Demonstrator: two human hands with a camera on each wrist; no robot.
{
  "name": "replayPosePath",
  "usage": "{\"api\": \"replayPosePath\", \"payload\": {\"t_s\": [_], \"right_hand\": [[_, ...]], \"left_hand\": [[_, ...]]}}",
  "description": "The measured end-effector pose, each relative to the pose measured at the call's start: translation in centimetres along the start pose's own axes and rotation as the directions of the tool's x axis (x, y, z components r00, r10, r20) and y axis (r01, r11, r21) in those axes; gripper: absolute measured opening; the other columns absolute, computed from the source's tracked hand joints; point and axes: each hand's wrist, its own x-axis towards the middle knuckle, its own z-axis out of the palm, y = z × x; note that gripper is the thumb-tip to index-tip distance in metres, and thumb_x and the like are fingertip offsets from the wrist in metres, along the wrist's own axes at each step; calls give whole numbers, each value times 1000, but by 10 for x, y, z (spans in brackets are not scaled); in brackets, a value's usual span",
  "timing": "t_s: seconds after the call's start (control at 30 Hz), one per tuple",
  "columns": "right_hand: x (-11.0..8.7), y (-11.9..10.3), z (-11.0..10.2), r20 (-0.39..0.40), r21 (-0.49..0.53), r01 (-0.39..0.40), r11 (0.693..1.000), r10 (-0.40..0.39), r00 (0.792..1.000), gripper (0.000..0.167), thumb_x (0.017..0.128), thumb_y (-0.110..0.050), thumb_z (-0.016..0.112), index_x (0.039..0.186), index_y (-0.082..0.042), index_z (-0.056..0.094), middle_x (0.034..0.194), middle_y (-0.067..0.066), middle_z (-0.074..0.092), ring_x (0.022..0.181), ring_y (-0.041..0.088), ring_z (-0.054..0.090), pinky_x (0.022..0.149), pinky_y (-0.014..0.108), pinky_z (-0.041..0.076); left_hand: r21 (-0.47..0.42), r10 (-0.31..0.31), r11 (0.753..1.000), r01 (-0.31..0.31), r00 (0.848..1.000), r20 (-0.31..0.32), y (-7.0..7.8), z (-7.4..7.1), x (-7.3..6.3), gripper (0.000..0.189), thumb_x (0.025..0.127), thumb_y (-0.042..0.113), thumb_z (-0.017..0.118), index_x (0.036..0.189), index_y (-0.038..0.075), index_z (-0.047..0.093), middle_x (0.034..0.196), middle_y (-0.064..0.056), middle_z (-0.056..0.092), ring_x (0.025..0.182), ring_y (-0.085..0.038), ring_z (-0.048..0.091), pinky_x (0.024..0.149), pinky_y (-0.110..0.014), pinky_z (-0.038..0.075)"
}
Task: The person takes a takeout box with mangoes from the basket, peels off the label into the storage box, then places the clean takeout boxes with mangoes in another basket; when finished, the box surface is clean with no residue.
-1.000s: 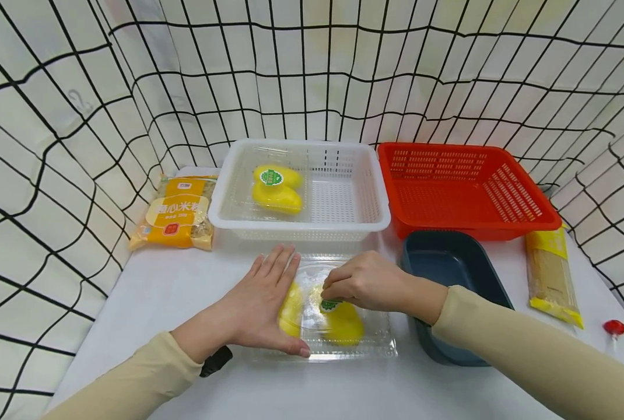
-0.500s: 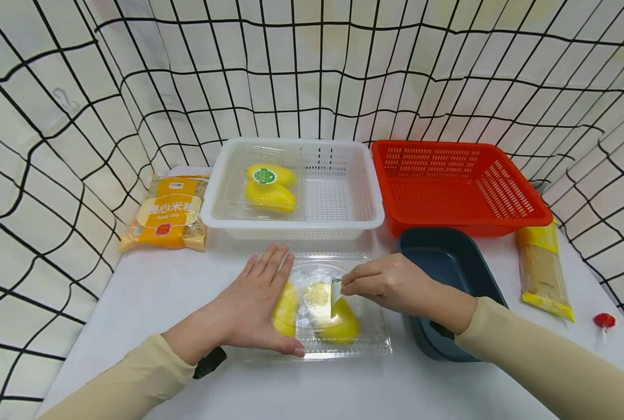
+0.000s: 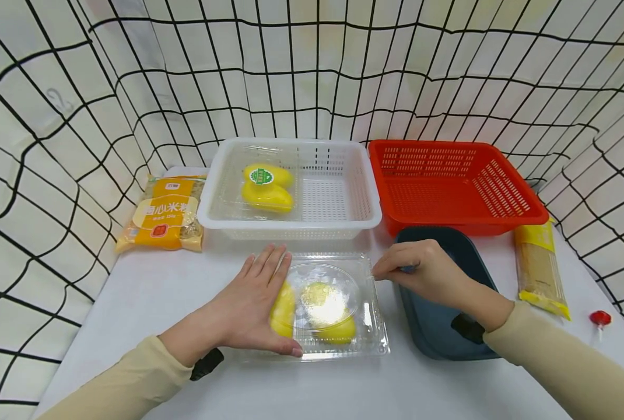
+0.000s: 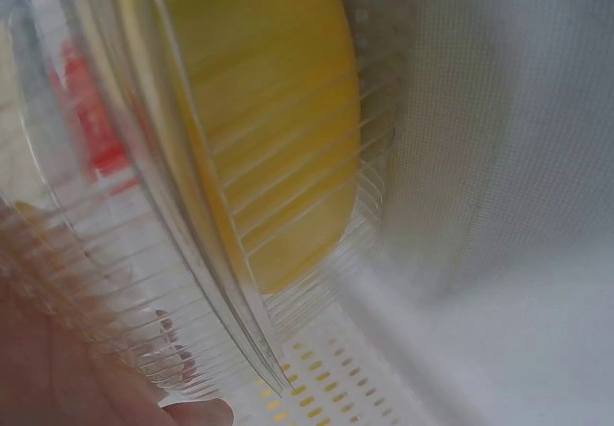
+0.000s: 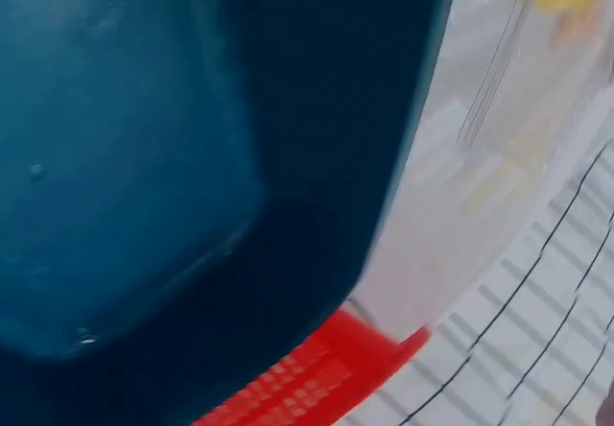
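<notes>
A clear plastic clamshell box (image 3: 370,335) lies on the white table, with yellow mangoes (image 3: 339,333) under its lid. My left hand (image 3: 241,303) rests flat on the box's left part, fingers straight. In the left wrist view a mango (image 4: 278,129) shows through the ribbed plastic wall. My right hand (image 3: 430,274) is over the dark blue tub (image 3: 414,335), thumb and fingertips pinched together at the box's right edge. The green-and-white sticker it peeled off is hidden behind those fingers. No sticker shows on this lid.
Behind stand a white basket (image 3: 338,224) holding another clear box of mangoes with a green sticker (image 3: 262,177), and a red basket (image 3: 459,224). An orange snack bag (image 3: 165,216) lies left; a yellow-ended packet (image 3: 540,274) and red lollipop (image 3: 600,318) lie right. Black netting encloses the table.
My right hand has pulled the sticker up off the lid and moved right, away from the mangoes and over the blue tub. My left hand stays on the box.
</notes>
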Motion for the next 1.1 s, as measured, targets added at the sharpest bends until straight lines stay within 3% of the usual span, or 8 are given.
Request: {"api": "replayPosePath", "payload": {"t_s": [0.07,0.13,0.27,0.47,0.63,1.1], "right_hand": [[-4,4,-6,4,43,-114,993,114,993,28,74,11,83,93,-10,81,89,1,79,79,10,72,78,14,58],[-8,8,-13,18,84,-230,970,229,973,23,79,7,82,94,-10,81,89,2,79,77,8,71,75,16,60],[-16,19,-25,62,157,-429,890,424,903,13,87,-1,78,98,-6,81,90,7,79,75,13,71,74,20,61],[-30,40,-41,144,218,-601,769,584,799,18,93,-10,74,107,0,78,97,15,79,80,22,74,77,23,62],[-43,58,-50,208,225,-698,680,667,716,26,95,-17,73,114,1,75,101,16,78,86,22,74,81,24,62],[-57,89,-64,316,87,-781,618,727,610,31,99,-23,68,118,1,72,98,10,76,87,19,70,83,23,60]], "left_hand": [[-1,0,1000,0,1000,-1,0,0,0,143,66,88,66,161,-7,15,171,-25,6,158,-44,8,125,-65,17],[-3,1,1000,-1,1000,-1,0,1,0,143,66,88,66,161,-7,16,171,-25,7,159,-44,7,125,-65,17],[-5,3,1000,-3,1000,-1,0,1,0,143,66,89,66,161,-6,15,171,-25,7,159,-44,6,125,-65,16],[-13,4,1000,-4,1000,-7,1,1,0,143,66,88,67,161,-7,15,171,-25,8,159,-44,7,125,-65,17],[-14,3,1000,-3,1000,-14,1,0,-1,143,66,87,67,160,-7,16,170,-25,9,158,-44,8,125,-65,17],[-12,5,1000,-5,1000,-12,0,1,0,143,66,87,67,161,-7,16,170,-25,10,158,-44,8,125,-66,17]]}}
